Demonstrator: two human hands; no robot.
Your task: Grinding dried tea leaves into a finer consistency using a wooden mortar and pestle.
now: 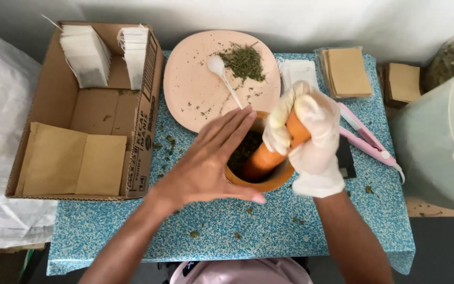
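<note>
Head view: the white-gloved right hand (311, 138) grips an orange wooden pestle (271, 152) tilted in the round wooden mortar (269, 181) of dark green herbs, while the bare left hand (211, 160), fingers spread flat, cups the mortar's near-left rim.

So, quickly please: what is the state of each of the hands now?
Left hand: open, flat against the mortar.
Right hand: gloved, closed around the pestle.
</note>
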